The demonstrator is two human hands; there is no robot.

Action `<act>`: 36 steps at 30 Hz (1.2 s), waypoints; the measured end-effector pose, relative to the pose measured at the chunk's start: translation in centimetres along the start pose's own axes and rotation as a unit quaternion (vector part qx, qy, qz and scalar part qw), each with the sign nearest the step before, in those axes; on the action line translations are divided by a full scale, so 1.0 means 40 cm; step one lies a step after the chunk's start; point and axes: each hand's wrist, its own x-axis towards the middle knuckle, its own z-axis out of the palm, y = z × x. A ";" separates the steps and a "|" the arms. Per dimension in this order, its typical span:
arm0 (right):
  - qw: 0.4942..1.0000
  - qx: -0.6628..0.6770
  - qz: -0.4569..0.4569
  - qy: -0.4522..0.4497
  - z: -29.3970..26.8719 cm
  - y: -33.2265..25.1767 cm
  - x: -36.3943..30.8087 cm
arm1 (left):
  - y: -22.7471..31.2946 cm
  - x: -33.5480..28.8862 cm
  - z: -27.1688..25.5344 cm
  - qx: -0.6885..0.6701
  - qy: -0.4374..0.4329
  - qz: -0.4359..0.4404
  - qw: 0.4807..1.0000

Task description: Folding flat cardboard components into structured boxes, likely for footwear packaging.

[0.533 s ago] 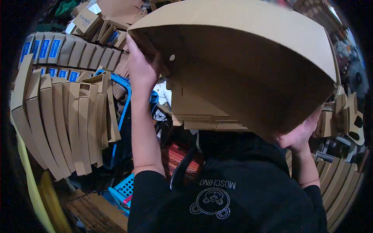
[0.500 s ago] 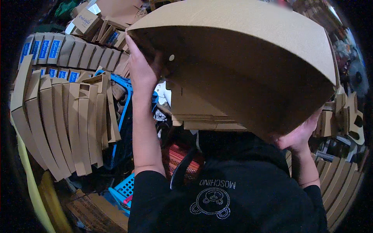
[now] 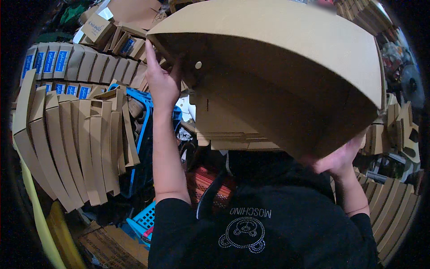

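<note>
Silvery studded lettering (image 3: pixel 251 212) runs upside down across the black T-shirt (image 3: pixel 309 237) at lower centre, above an inverted bear-head outline (image 3: pixel 242 235) in matching studs. At left, blue labels (image 3: pixel 61 61) with pale writing mark brown cartons (image 3: pixel 75 62). Dark script sits on a small box (image 3: pixel 97 28) at upper left; dark print lines cover a cardboard piece (image 3: pixel 127 240) at lower left.

Held box (image 3: pixel 277 22): smooth, matt cardboard
Stacked boxes (image 3: pixel 67 130): matt cardboard
Shirt (image 3: pixel 304 228): matt cloth, shiny studs (image 3: pixel 245 232)
Red crate (image 3: pixel 201 179): plastic
Light-blue basket (image 3: pixel 145 219): smooth plastic
</note>
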 end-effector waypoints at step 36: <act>0.999 0.038 -0.027 -0.001 0.022 0.029 0.007 | -0.083 -0.009 0.029 0.032 -0.132 -0.041 0.990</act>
